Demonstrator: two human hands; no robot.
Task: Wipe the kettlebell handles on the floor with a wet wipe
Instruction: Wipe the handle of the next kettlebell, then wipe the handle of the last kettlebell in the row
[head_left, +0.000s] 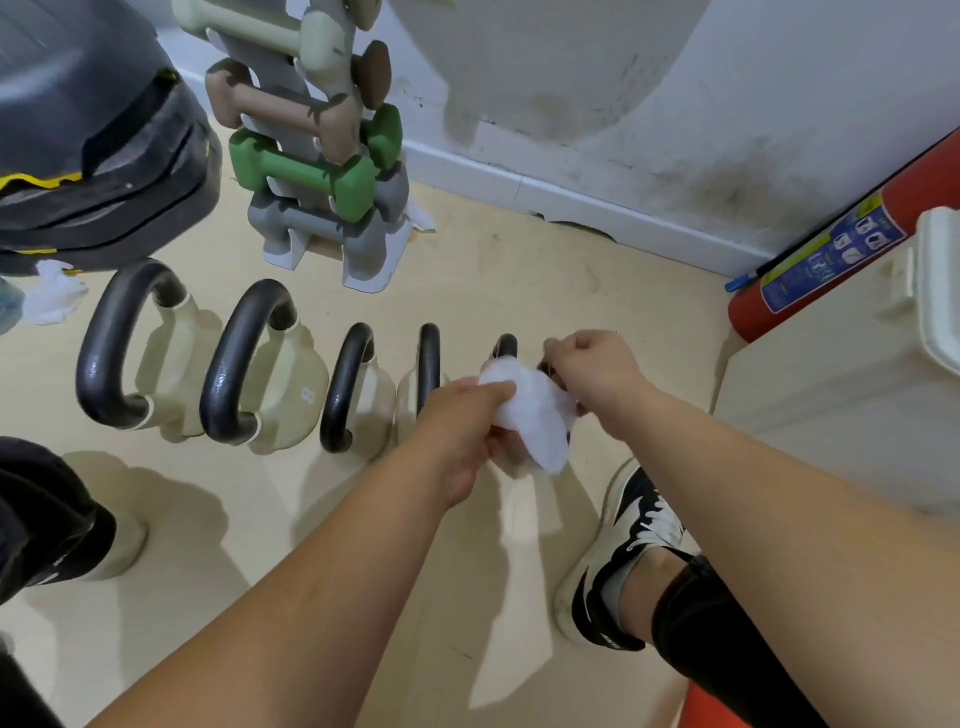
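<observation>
Floor: you are looking down at a smooth, pale beige floor (467, 291) with soft shadows falling toward you.
Wall: a white painted wall (779, 78) at the far side, stained with grey and yellowish patches above its white skirting board (571, 202).
Kettlebells: a row of five cream kettlebells with black loop handles (236, 364) runs left to right across the middle of the floor; the handles get smaller toward the right.
Task handle: the rightmost, smallest black handle (506, 345) sits between your two hands, mostly hidden.
Wipe: the white crumpled wet wipe (535, 415) drapes over that handle.
Left hand: your left hand (467, 431) has its fingers curled closed, pinching the wipe's near-left edge.
Right hand: your right hand (597, 374) is closed in a loose fist on the wipe's far-right side; what else it grips, you cannot tell.
Far left: a grey rack of coloured dumbbells (322, 156) stands near the wall.
Right: a red fire extinguisher (841, 244) leans against the wall.
Near right: your black-and-white sneaker (623, 551) rests on the floor.
</observation>
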